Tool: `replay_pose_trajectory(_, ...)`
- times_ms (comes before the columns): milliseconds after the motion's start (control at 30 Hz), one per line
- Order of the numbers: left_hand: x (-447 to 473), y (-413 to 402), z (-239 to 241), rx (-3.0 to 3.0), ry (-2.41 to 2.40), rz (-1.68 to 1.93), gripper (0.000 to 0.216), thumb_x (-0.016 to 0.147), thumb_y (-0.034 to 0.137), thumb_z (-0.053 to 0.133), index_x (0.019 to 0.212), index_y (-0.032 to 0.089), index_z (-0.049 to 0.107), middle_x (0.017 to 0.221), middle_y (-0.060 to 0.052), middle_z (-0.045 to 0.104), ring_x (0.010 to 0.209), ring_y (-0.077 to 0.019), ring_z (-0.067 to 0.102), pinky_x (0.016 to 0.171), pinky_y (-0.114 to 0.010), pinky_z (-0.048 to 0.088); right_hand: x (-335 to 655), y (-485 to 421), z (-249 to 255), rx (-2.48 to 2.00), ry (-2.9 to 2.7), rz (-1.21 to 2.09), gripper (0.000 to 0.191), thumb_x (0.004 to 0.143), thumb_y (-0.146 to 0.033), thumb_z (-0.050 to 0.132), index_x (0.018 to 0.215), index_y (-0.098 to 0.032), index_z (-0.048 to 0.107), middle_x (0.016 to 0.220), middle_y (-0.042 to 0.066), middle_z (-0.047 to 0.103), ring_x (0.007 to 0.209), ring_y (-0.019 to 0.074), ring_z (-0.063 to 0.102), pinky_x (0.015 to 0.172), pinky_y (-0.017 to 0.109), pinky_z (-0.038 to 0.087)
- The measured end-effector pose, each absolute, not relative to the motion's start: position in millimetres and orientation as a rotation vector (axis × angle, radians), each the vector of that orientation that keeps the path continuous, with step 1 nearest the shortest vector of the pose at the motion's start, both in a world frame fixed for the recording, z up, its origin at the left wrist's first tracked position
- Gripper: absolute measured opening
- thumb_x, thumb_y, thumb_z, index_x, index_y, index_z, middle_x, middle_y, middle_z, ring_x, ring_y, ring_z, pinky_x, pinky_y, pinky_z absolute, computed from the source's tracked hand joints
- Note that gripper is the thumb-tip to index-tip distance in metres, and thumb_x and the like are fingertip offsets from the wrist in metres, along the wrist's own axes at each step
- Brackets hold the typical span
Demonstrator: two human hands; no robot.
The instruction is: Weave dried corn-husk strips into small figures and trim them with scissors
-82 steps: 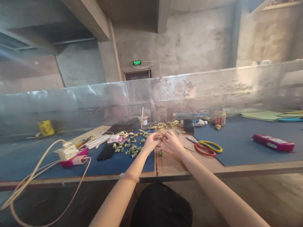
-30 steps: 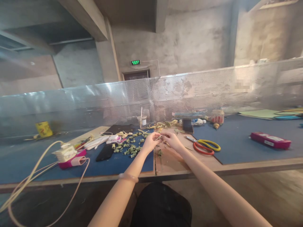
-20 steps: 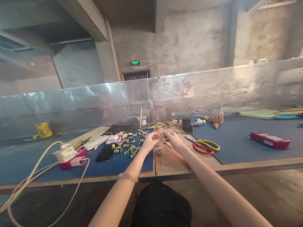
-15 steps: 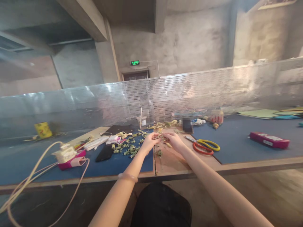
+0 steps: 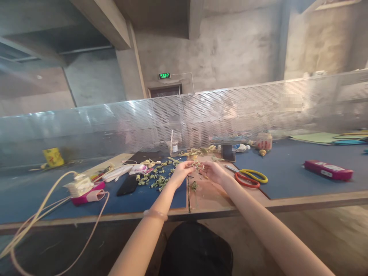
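My left hand and my right hand face each other over the bare brownish board. Between their fingertips runs a thin pale-green plant strip, bent into a loose loop; both hands pinch it. To the left of my left hand lies a spread of small green knotted pieces on the blue mat. One more green knot sits on the board below my hands. Longer yellowish strips lie just beyond them. Scissors with red and yellow handles rest right of my right hand.
A black phone and a pink power strip with plugs and cables are at left. A plastic cup with a straw, a water bottle and a jar stand or lie behind. A magenta box is at right.
My right hand has shifted slightly to the right and its fingers have opened out around the strip, which now shows as a loop. My left hand stays nearly in place.
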State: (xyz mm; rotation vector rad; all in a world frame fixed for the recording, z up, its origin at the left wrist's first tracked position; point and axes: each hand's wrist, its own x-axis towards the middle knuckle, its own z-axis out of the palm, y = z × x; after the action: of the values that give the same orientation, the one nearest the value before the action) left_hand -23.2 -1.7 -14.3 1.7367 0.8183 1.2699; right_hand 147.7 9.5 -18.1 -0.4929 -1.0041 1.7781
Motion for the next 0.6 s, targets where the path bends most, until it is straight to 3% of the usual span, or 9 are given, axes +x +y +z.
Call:
replay_pose_trajectory(133,-23,-3,-13,1.717,0.793,1.266,0.038,0.067,0.029,0.065,0.101,0.013,0.062,0.096,-0.01,0.066,0.078,-0.0149,0.058,0.067,-0.024,0.04,146,4,-18,-0.458,-1.127,1.726,0.009,0.072,-0.01,0.056,0.077,-0.012,0.063,0.08,0.006,0.066,0.07,0.0102,0.06,0.07,0.021,0.047)
replay_pose_trajectory(267,-24,-2,-14,1.712,0.763,1.26,0.037,0.067,0.027,0.065,0.101,0.014,0.063,0.095,-0.01,0.066,0.081,-0.0152,0.058,0.069,-0.024,0.04,144,-4,-15,-0.462,-1.242,1.616,0.006,0.069,-0.014,0.061,0.074,-0.012,0.064,0.072,0.005,0.064,0.061,0.0093,0.058,0.061,0.02,0.047)
replay_pose_trajectory(433,-23,-2,-15,1.717,0.776,1.244,0.04,0.068,0.027,0.064,0.105,0.014,0.062,0.098,-0.01,0.066,0.08,-0.016,0.058,0.069,-0.025,0.041,141,1,-16,-0.565,-1.289,1.454,0.013,0.068,-0.022,0.063,0.075,-0.012,0.064,0.075,0.006,0.064,0.069,0.0126,0.059,0.063,0.022,0.047)
replay_pose_trajectory(600,-23,-2,-14,1.711,0.75,1.241,0.041,0.068,0.025,0.064,0.107,0.015,0.061,0.1,-0.01,0.066,0.087,-0.0178,0.058,0.076,-0.027,0.042,139,7,-18,-0.696,-1.348,1.143,0.021,0.068,-0.033,0.061,0.073,-0.013,0.061,0.069,0.003,0.061,0.063,0.0125,0.057,0.059,0.025,0.048)
